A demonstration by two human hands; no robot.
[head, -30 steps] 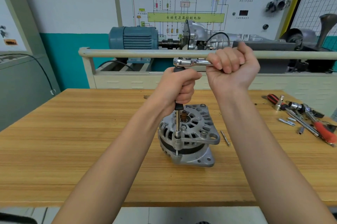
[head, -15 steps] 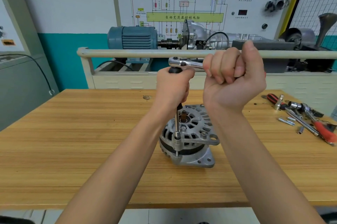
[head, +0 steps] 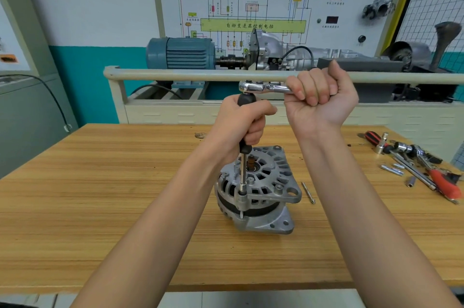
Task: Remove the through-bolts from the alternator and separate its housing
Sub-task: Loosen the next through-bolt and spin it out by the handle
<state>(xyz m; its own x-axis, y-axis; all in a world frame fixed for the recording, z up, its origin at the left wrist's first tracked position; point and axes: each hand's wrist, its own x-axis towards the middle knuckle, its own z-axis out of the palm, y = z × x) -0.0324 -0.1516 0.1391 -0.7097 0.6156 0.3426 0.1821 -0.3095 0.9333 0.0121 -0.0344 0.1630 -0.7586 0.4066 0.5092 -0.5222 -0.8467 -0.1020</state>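
With the left hand (head: 241,124) closed round the driver handle (head: 246,107) and the right hand (head: 319,96) on the ratchet (head: 263,87), socket slip off the bolt (head: 241,214) was judged possible should the alternator (head: 256,192), unclamped on the bench (head: 100,207), tilt.

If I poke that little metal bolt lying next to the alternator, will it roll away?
Probably a little. The bolt is thin, round and smooth, lying loose on the flat wooden table, so a sideways poke could roll it. Its wider end might make it curve rather than go straight. It looks stiff and light.
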